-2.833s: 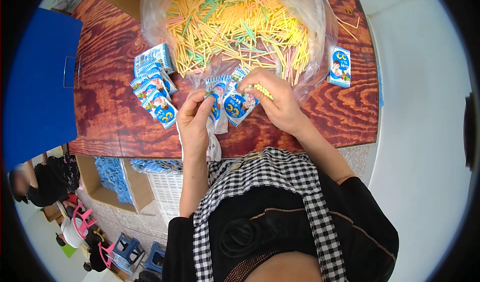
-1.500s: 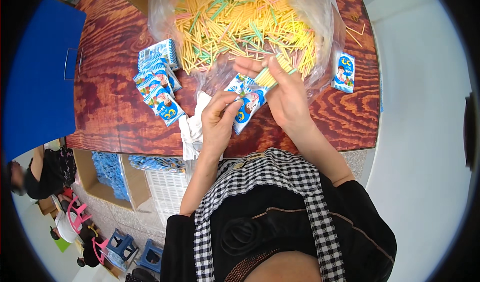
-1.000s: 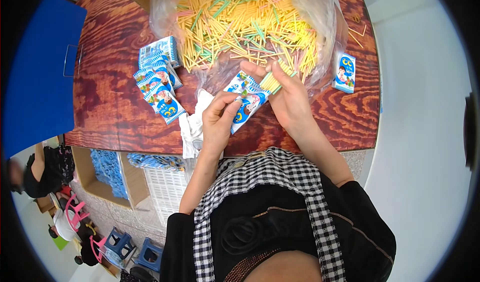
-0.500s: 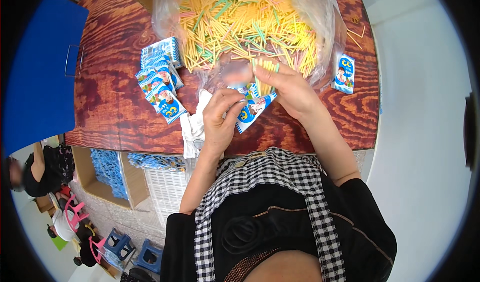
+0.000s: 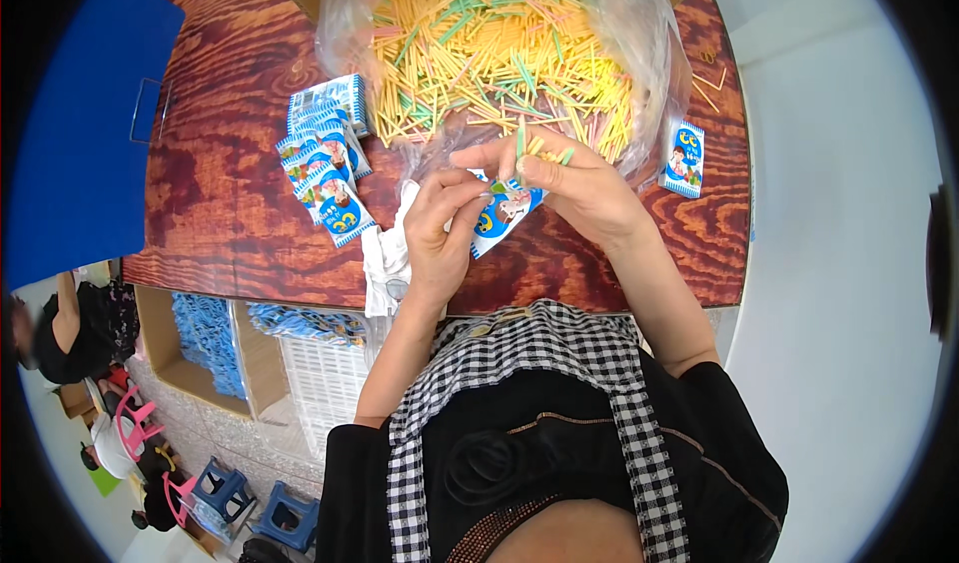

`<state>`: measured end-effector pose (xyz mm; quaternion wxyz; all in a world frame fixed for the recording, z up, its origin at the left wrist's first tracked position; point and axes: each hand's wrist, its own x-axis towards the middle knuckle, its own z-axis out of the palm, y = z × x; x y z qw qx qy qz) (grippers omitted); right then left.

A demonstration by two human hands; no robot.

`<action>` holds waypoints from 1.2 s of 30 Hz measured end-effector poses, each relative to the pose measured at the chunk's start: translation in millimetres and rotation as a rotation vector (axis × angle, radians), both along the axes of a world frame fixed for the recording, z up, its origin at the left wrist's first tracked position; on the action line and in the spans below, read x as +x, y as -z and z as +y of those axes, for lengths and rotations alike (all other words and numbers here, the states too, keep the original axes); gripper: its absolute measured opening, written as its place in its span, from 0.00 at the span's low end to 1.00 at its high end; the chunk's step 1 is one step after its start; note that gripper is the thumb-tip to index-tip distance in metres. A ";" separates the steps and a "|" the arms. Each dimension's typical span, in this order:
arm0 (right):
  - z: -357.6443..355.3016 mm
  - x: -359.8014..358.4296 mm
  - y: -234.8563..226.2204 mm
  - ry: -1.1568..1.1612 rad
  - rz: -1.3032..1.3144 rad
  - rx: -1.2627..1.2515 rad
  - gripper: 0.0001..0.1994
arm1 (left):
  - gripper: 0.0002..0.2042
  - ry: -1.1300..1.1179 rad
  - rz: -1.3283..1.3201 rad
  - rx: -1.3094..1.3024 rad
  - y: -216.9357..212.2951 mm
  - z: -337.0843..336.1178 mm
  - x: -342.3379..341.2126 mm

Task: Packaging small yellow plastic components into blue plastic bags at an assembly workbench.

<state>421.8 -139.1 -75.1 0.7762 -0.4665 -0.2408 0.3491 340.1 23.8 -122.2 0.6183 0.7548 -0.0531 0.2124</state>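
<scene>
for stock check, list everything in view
held packet: one, blue-white, left hand
held sticks: several, yellow-green, right hand
loose sticks: countless, mostly yellow, bag
bag: one, clear, table
other packets: several, blue-white, table
cloth: one, white, table
table: one, reddish, centre
panel: one, blue, left
boxes: several, brown, around table
crate: one, white, below table
stools: two, blue, floor
chairs: two, pink, floor
people: several, dark-white clothes, background
apron: one, black-white, torso
left hand, right hand: two, bare, centre

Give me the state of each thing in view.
Left hand: pinching the held packet
Right hand: curled around the held sticks
Held packet: tilted, partly hidden
Held sticks: bunched
Bag: open, holding loose sticks
Left packets: overlapping
Right packet: lying alone
White cloth: crumpled
Box: open, holding blue items
</scene>
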 end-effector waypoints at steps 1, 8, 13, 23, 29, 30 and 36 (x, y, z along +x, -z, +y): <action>1.0 -1.0 0.4 0.018 0.044 0.037 0.14 | 0.10 -0.007 0.001 -0.019 0.1 0.7 0.4; 3.0 0.3 -8.8 0.034 -0.031 0.114 0.23 | 0.10 0.011 0.021 -0.155 2.1 -1.7 -2.4; -7.2 3.1 -30.0 0.173 -0.444 -0.222 0.34 | 0.10 0.039 0.001 -0.210 -3.4 -4.1 -0.7; 0.9 10.5 -41.6 0.091 -0.628 -0.421 0.36 | 0.10 0.068 -0.011 -0.232 -7.1 -7.5 -1.0; 5.2 3.8 -38.3 0.196 -0.438 -0.372 0.32 | 0.09 0.087 0.044 -0.323 0.1 -5.9 -4.1; 6.2 3.0 -36.2 0.191 -0.437 -0.371 0.32 | 0.08 0.083 0.058 -0.350 -1.9 -6.9 -4.0; 18.0 -10.9 -19.6 0.159 -0.465 -0.544 0.20 | 0.06 0.098 0.086 -0.432 -0.8 -8.9 -2.6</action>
